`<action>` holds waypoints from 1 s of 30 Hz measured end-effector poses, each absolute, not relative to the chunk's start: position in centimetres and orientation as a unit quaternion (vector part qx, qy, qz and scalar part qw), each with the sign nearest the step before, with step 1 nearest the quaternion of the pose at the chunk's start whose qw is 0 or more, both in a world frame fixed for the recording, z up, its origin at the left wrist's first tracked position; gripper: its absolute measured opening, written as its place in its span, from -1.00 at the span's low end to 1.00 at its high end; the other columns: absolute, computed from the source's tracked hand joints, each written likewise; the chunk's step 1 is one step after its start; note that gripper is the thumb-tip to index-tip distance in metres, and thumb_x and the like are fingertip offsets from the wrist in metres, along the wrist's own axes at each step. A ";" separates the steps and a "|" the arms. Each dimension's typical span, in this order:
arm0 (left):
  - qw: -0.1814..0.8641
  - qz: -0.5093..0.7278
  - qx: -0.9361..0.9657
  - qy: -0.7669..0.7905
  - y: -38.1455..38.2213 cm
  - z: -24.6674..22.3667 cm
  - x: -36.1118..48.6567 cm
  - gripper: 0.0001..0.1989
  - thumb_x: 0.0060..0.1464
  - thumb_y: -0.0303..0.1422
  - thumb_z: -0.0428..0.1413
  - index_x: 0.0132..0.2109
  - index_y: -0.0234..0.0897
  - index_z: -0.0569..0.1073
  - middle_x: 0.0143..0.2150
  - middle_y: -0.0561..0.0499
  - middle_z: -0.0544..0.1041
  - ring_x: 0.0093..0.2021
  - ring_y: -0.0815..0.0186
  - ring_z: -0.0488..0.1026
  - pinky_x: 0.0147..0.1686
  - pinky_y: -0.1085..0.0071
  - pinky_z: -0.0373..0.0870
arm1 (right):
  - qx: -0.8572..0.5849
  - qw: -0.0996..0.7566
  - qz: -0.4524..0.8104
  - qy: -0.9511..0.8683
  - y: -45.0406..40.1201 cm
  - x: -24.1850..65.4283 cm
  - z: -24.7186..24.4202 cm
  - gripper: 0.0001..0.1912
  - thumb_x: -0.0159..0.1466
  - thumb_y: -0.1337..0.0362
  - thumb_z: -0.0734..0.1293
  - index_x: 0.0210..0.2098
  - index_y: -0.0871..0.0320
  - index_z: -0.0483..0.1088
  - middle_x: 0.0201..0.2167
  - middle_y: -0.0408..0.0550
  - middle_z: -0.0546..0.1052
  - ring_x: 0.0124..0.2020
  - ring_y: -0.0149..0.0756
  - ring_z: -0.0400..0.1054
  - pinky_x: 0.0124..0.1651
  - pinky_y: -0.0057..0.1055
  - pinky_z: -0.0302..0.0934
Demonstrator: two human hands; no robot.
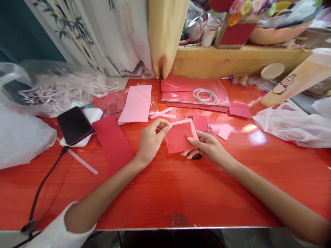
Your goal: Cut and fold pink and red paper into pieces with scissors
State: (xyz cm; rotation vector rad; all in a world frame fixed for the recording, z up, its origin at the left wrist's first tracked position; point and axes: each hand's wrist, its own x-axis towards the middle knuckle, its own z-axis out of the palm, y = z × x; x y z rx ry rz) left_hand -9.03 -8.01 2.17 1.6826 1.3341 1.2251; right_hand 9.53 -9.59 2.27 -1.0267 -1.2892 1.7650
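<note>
A small square of red paper (179,137) with pale pink strips along its top and right edges is held up over the table. My left hand (155,136) is closed, pinching its upper left corner between thumb and index finger. On the right edge, my right hand (204,146) grips the paper with the thumb in front. A black loop (198,157), like a scissors handle, shows under the right fingers; whether they touch it I cannot tell. Behind the paper lie a small red piece (199,121) and a pink piece (226,131).
A long red sheet (112,143), a pink sheet (136,103) and pink strips (162,113) lie on the red table (155,203). A phone (74,125) rests at left near plastic bags. Behind are red packets (181,86) with a coiled white cord (204,96); a tall cup (297,79) stands right.
</note>
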 end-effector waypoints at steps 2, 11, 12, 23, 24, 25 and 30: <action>0.330 0.480 0.635 0.508 -8.0 2.2 -8.9 -0.89 0.07 -0.29 0.03 -0.31 -0.21 0.39 -0.34 0.06 0.40 -0.27 0.40 0.33 -0.25 0.49 0.25 | -0.397 0.358 0.684 -0.496 -9.6 9.6 2.2 -0.75 0.18 0.18 0.31 -0.22 0.20 0.32 -0.45 -0.08 0.53 -0.46 -0.38 0.47 -0.42 -0.50 0.39; 0.567 0.345 0.580 0.472 -7.8 3.2 -9.0 -0.71 -0.04 -0.14 0.10 -0.45 -0.29 0.31 -0.64 0.17 0.17 -0.70 0.57 0.01 -0.71 0.54 -0.08 | -0.415 0.423 0.657 -0.467 -9.2 10.0 2.0 -0.75 0.14 0.17 0.35 -0.26 0.19 0.32 -0.50 -0.10 0.52 -0.52 -0.38 0.45 -0.46 -0.50 0.36; 0.563 0.340 0.587 0.473 -7.8 3.2 -9.1 -0.68 -0.04 -0.14 0.11 -0.52 -0.30 0.28 -0.67 0.19 0.12 -0.70 0.56 0.00 -0.70 0.54 -0.08 | -0.415 0.425 0.652 -0.471 -9.2 10.0 2.0 -0.75 0.15 0.17 0.34 -0.26 0.19 0.32 -0.51 -0.10 0.52 -0.52 -0.37 0.46 -0.46 -0.49 0.37; 0.514 0.377 0.577 0.510 -8.0 2.8 -8.8 -0.66 -0.03 -0.10 0.09 -0.53 -0.29 0.32 -0.71 0.19 0.08 -0.70 0.53 -0.02 -0.69 0.50 -0.11 | -0.426 0.422 0.643 -0.477 -9.1 10.1 1.8 -0.77 0.16 0.16 0.33 -0.26 0.18 0.33 -0.46 -0.09 0.52 -0.51 -0.36 0.46 -0.45 -0.48 0.37; 0.509 0.378 0.578 0.513 -8.0 2.7 -8.8 -0.66 -0.04 -0.10 0.10 -0.53 -0.29 0.32 -0.71 0.19 0.09 -0.70 0.52 -0.02 -0.69 0.50 -0.11 | -0.427 0.420 0.643 -0.478 -9.1 10.1 1.9 -0.77 0.16 0.16 0.33 -0.27 0.18 0.33 -0.46 -0.09 0.52 -0.51 -0.36 0.46 -0.46 -0.48 0.37; 0.503 0.380 0.581 0.515 -8.0 2.6 -8.8 -0.65 -0.04 -0.10 0.10 -0.53 -0.29 0.32 -0.71 0.19 0.09 -0.69 0.52 -0.01 -0.68 0.50 -0.10 | -0.428 0.417 0.644 -0.477 -9.1 10.0 1.9 -0.77 0.16 0.15 0.32 -0.27 0.18 0.33 -0.45 -0.09 0.52 -0.51 -0.36 0.46 -0.46 -0.47 0.37; 0.477 0.386 0.594 0.520 -8.2 2.3 -8.6 -0.63 -0.03 -0.08 0.07 -0.56 -0.28 0.28 -0.70 0.18 0.08 -0.67 0.51 -0.02 -0.64 0.50 -0.04 | -0.431 0.410 0.646 -0.478 -9.1 10.0 1.9 -0.76 0.18 0.15 0.31 -0.27 0.19 0.31 -0.45 -0.07 0.53 -0.51 -0.37 0.47 -0.46 -0.49 0.37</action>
